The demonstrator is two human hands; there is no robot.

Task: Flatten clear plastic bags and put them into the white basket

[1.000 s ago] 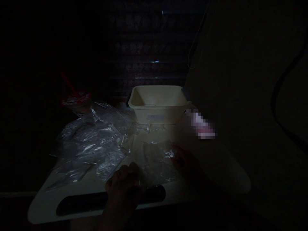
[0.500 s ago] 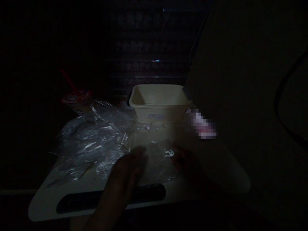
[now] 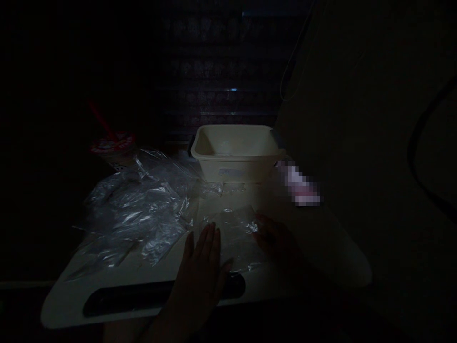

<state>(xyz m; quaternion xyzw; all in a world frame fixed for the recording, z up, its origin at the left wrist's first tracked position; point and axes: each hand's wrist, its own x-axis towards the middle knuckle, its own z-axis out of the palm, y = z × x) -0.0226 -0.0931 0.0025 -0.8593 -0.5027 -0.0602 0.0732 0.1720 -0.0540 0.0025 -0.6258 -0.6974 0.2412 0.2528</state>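
My left hand [image 3: 203,267] lies flat with its fingers stretched out, at the left edge of a clear plastic bag [image 3: 237,238] on the white table [image 3: 67,305]. At the bag's right edge, my right hand [image 3: 273,236] has its fingers closed on the plastic, dim in the shadow. A heap of crumpled clear bags [image 3: 139,205] covers the left part of the table. Behind the flat bag stands a cream plastic bin [image 3: 235,169] with a small label on its front.
At the back left is a cup [image 3: 116,150] with a red straw. A blurred pink and white item [image 3: 302,188] lies right of the bin. The table's near edge has a dark slot [image 3: 124,298]. A dark cable [image 3: 414,143] hangs at the far right.
My left hand has come down flatter and its fingers have straightened beside the bag. My right hand has hardly moved.
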